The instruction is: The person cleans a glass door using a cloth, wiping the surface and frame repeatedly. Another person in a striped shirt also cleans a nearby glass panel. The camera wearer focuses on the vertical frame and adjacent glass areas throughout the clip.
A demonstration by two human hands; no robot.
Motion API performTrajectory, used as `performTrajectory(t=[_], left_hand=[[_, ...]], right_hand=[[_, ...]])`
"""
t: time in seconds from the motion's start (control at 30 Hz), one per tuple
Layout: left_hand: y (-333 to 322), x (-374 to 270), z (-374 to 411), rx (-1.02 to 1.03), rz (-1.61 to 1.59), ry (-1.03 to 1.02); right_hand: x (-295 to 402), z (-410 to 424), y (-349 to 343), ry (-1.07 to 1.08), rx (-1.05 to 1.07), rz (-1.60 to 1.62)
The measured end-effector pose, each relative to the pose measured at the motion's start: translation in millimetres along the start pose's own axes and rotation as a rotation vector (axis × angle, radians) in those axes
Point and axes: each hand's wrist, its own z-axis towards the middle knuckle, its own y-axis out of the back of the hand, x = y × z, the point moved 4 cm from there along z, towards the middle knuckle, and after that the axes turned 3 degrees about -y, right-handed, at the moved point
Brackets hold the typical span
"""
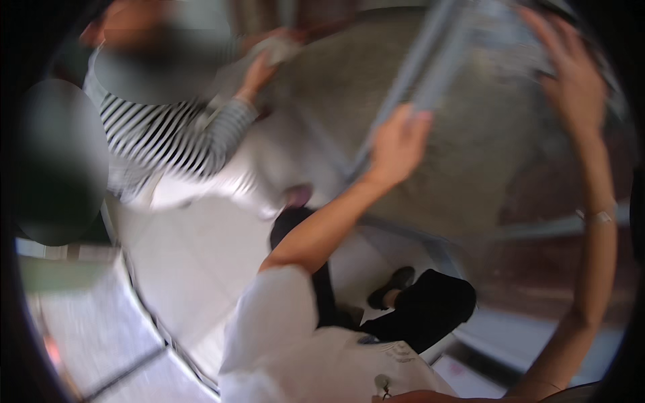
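Note:
Motion blur softens the whole view. My left hand (398,146) is curled around a long grey bar (418,65), which slants up towards the top of the picture; it may be the edge of a frame. My right hand (574,85) is raised at the upper right, thumb apart from its stretched fingers. Beside those fingers is a pale grey, blurred thing (499,45) that I cannot identify; whether they touch it is unclear. Behind the bar spreads a brownish flat surface (468,151).
To the left, a person in a striped top (166,136) crouches or sits, holding a pale cloth-like thing (279,48). Light floor tiles (196,252) lie below. A dark shoe (393,287) shows beside my black trousers (428,307). Reddish-brown blurred shapes (544,272) are at right.

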Motion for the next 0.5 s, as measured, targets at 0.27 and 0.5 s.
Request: performTrajectory(t=[0.27,0.5], left_hand=[[-11,5,7,0.033,-0.461,0.106],[-7,-26,-16,0.242,-0.491,0.077]], right_hand=[[32,-12,-15,0.401,-0.179,0.382],[-161,-11,39,-0.725,0.117,0.01]])
